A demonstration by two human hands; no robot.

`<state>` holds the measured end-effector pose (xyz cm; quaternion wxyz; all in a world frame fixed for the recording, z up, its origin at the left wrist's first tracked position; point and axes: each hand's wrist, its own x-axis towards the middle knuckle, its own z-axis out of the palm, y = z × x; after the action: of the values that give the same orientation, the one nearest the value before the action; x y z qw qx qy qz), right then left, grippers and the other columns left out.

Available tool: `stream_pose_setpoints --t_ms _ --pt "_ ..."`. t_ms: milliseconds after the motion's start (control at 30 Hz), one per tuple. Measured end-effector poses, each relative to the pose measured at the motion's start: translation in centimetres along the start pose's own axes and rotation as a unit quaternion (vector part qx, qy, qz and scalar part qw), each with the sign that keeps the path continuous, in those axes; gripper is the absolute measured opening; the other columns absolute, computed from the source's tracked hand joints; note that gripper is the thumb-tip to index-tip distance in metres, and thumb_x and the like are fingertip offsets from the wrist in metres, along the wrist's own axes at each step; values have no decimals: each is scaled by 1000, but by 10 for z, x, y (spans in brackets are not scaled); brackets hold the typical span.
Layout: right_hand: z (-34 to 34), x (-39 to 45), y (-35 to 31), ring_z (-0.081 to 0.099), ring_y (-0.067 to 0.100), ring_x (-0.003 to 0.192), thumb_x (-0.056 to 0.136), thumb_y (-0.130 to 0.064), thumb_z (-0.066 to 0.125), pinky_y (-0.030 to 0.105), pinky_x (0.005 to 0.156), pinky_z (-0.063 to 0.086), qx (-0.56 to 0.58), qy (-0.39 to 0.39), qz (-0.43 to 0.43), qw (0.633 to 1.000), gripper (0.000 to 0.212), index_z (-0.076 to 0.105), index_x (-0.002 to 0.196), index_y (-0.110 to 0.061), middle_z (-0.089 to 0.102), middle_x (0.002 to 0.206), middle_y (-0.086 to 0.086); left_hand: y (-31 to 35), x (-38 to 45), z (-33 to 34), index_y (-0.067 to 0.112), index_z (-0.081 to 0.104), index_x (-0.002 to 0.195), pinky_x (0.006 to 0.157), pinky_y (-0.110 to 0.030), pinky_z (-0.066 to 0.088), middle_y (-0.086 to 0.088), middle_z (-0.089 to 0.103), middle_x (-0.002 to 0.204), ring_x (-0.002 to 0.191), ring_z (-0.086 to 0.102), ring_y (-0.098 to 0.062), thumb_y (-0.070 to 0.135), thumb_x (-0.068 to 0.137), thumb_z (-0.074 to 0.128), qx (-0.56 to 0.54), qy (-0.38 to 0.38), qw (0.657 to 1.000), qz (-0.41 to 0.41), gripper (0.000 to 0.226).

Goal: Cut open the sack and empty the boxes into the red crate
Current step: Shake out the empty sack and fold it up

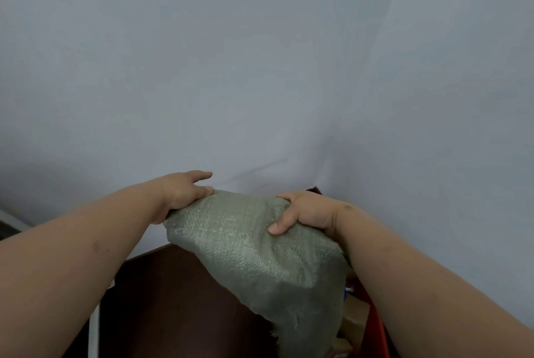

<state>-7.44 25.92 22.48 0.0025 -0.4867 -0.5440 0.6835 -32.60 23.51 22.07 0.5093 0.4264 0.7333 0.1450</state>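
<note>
A grey-green woven sack point(260, 259) is held up in front of me, hanging down with its frayed open edge at the bottom. My left hand point(185, 191) grips its upper left corner, index finger stretched out above the cloth. My right hand point(303, 211) grips the upper right corner, thumb pressed on the front. Under the sack, at the lower right, brown cardboard boxes point(354, 320) lie inside the red crate point(378, 326), of which only a strip of rim shows beside my right forearm.
A dark brown table top point(173, 300) lies below the sack. A plain pale blue-grey wall point(260, 68) fills the upper view. A white upright edge point(93, 328) shows at the lower left.
</note>
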Motion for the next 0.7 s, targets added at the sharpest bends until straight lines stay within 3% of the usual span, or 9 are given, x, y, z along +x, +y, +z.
stream_pose_setpoints --t_ms 67,133,200,267,367,433,500,600,700 --pt "-3 0 2 67 35 100 61 1 72 46 93 53 36 5 -14 999 63 60 123 -3 69 109 17 4 -6 -3 45 34 144 116 -40 29 0 36 152 138 37 -22 56 85 58 91 -18 993 78 64" --pt "-8 -1 3 70 27 87 72 7 68 37 81 58 66 11 -34 997 48 61 118 -2 72 98 13 10 -13 -6 46 26 146 118 -42 20 5 24 155 143 25 -19 80 60 61 187 -71 972 124 99" --pt "-13 -3 3 73 21 75 79 10 62 30 68 60 92 16 -42 995 36 63 113 -2 74 87 8 14 -17 -1 45 13 149 119 -54 7 7 9 160 148 9 -21 92 37 58 378 -70 911 153 129" --pt "-18 -3 6 73 19 70 81 9 60 27 63 59 113 17 -42 993 26 66 105 -1 76 80 6 13 -16 10 41 2 150 115 -62 -8 7 -1 162 150 -4 -19 85 40 65 507 -11 837 204 134" --pt "-18 -4 9 74 22 72 82 5 59 30 66 60 155 7 -35 987 23 67 102 -1 77 82 8 16 -16 23 45 5 146 114 -60 -15 11 29 153 145 19 -14 71 54 71 503 22 821 270 116" --pt "-15 -5 11 73 24 80 80 0 66 35 76 60 120 11 -16 993 29 66 109 -4 76 92 10 16 -15 25 53 22 137 115 -55 -13 20 53 131 131 43 -8 64 61 67 494 15 823 279 89" --pt "-8 -8 10 69 24 98 78 -16 75 38 90 55 -27 26 22 999 49 59 124 -11 69 113 7 17 -14 26 54 39 124 115 -49 -7 22 65 109 117 55 -4 58 65 66 502 0 825 260 65" --pt "2 -15 -7 43 26 132 77 -49 64 41 107 40 -408 94 6 908 77 38 145 -23 40 145 3 21 -14 28 46 56 107 112 -41 10 19 68 96 103 59 -7 42 63 73 500 -38 840 209 47" --pt "16 -18 -25 33 28 140 68 -61 65 48 111 35 -439 70 -31 895 95 27 149 -28 28 154 0 24 -16 26 37 63 90 97 -36 45 11 71 90 92 65 -13 26 58 78 415 -92 894 145 37"
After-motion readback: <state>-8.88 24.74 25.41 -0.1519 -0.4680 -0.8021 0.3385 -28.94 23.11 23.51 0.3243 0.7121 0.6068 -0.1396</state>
